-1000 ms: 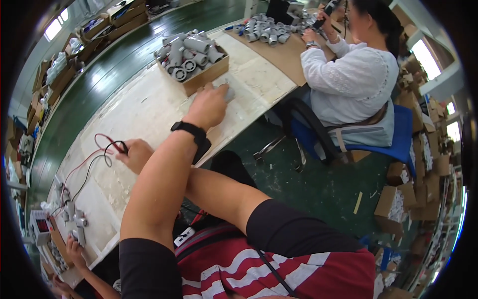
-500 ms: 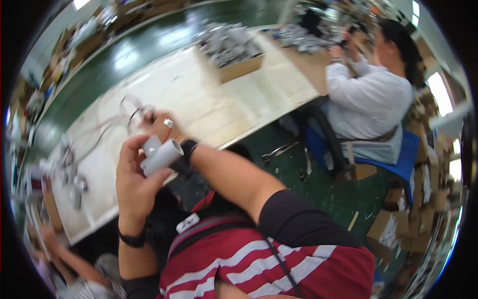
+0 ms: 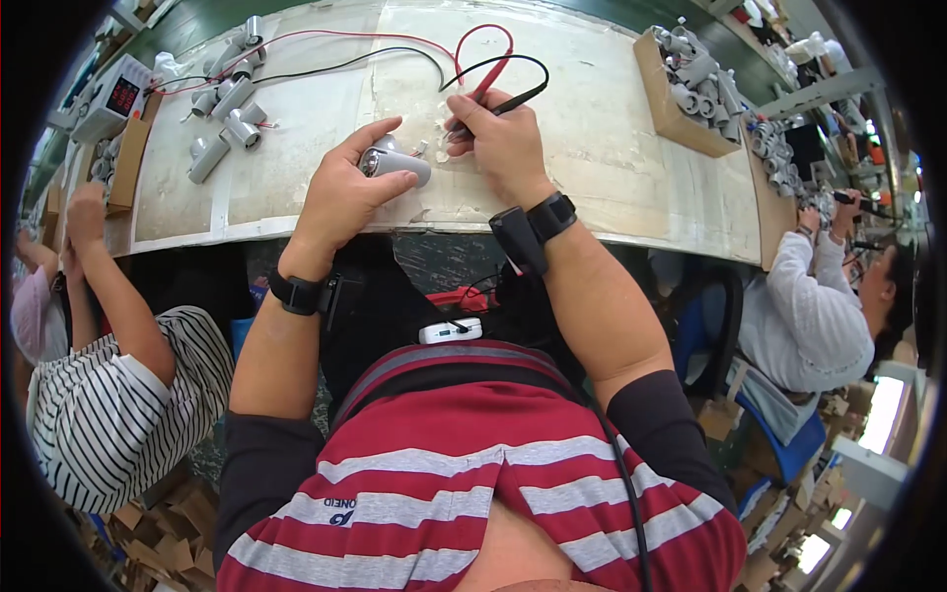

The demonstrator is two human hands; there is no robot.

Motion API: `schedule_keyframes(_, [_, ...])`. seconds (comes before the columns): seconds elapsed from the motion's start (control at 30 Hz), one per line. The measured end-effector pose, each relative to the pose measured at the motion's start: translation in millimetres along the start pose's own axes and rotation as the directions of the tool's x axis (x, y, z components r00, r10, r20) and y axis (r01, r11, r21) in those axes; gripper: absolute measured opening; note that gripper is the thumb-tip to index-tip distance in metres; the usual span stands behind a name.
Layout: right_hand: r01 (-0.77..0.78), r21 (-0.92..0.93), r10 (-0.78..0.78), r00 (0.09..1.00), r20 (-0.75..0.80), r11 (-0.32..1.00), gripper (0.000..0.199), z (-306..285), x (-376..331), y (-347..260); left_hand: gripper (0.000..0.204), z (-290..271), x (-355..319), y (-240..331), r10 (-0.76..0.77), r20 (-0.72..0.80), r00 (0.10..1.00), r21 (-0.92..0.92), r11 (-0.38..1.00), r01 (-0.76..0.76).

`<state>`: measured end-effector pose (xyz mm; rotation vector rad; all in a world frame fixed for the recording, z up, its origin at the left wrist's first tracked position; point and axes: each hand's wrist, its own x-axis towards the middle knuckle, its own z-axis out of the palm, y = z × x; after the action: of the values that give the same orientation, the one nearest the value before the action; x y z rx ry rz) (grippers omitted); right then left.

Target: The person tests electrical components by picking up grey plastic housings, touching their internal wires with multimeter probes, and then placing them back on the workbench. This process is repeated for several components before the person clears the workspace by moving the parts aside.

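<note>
My left hand (image 3: 340,187) is closed around a light grey T-shaped plastic housing (image 3: 407,168), thumb along its near side and index finger stretched out above it. The housing's round open end faces left, and a small white connector (image 3: 418,149) sticks out on its right side. In my right hand (image 3: 508,148) are a red test probe (image 3: 492,81) and a black test probe (image 3: 523,97), pinched together close to the connector. Whether the probe tips touch it is too small to tell. Red and black leads run left from the probes.
A meter box with a red display (image 3: 120,97) stands far left beside a cardboard box (image 3: 128,168). Several grey housings (image 3: 237,128) lie on the table's left. A carton of housings (image 3: 659,94) sits at the right. Co-workers (image 3: 138,395) sit on both sides.
The view has swung to the right and levelled. My right hand, earlier blurred beyond the housing, is now to its right with the probes clearly visible. The housing has turned in my left hand.
</note>
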<state>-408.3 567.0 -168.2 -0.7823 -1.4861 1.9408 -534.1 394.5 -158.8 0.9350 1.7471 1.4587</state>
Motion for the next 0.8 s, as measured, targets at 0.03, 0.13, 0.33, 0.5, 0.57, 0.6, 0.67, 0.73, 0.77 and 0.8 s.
schedule_keyframes(0.03, [-0.003,-0.006,0.003,1.000,0.001,1.000,0.024,2.8,-0.8,0.2,0.069,-0.5,1.2,0.6,0.008,0.000,1.000,0.032,0.999,-0.008])
schedule_keyframes(0.13, [0.009,-0.063,-0.008,1.000,0.014,0.998,0.023,11.7,0.8,1.7,0.070,-0.1,3.1,2.2,0.000,0.008,1.000,0.039,0.999,-0.001])
schedule_keyframes(0.33, [0.046,-0.145,-0.041,0.999,0.035,0.988,0.022,20.6,1.9,5.4,0.071,-1.2,4.2,3.9,-0.032,0.035,0.999,0.025,0.999,0.031])
schedule_keyframes(0.5, [0.060,-0.204,-0.060,0.998,0.009,0.977,0.021,21.7,3.5,6.0,0.071,-0.4,6.4,2.4,-0.018,0.027,0.999,0.025,1.000,0.017])
schedule_keyframes(0.57, [0.065,-0.212,-0.067,0.998,0.000,0.975,0.021,21.4,3.8,6.6,0.071,0.4,6.1,0.4,0.027,0.011,1.000,0.009,1.000,-0.027])
schedule_keyframes(0.6, [0.080,-0.241,-0.082,0.997,0.003,0.967,0.021,21.4,3.8,6.3,0.071,0.8,6.0,-0.8,0.049,0.003,0.999,0.002,0.999,-0.049])
schedule_keyframes(0.67, [0.110,-0.299,-0.112,0.994,0.010,0.948,0.020,21.1,4.0,5.7,0.070,2.4,6.1,-8.1,0.070,-0.025,0.997,-0.006,0.998,-0.070])
schedule_keyframes(0.73, [0.120,-0.300,-0.120,0.993,0.016,0.946,0.020,20.5,4.8,8.1,0.069,4.4,5.9,-17.7,0.111,-0.083,0.990,-0.015,0.993,-0.113])
schedule_keyframes(0.77, [0.130,-0.300,-0.129,0.991,0.021,0.945,0.020,19.9,5.4,9.7,0.069,5.3,6.3,-21.5,0.112,-0.082,0.990,-0.018,0.993,-0.114])
schedule_keyframes(0.8, [0.140,-0.301,-0.138,0.990,0.027,0.943,0.020,19.5,6.1,10.9,0.069,6.1,6.3,-25.2,0.127,-0.089,0.988,-0.028,0.991,-0.130])
